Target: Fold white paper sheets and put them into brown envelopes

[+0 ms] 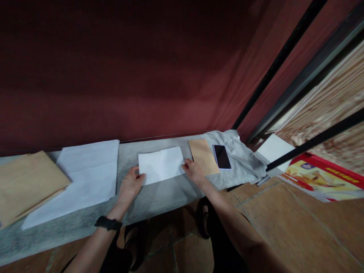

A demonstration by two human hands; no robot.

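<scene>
A folded sheet of white paper (160, 165) lies on the grey cloth in front of me, its long side running left to right. At its left end my left hand (132, 184) pinches the edge between thumb and fingers. My right hand (193, 170) grips the opposite short edge in the same way. Just right of that hand is a brown envelope (203, 155), partly behind my fingers. A dark-screened phone (222, 157) rests beside the envelope.
Larger white sheets (93, 174) and a stack of brown envelopes (31, 185) occupy the left of the cloth-covered bench (159, 201). A dark red wall (142, 76) rises behind it. Black poles (278, 64), a white board (274, 151) and a red-yellow box (324, 176) stand at right.
</scene>
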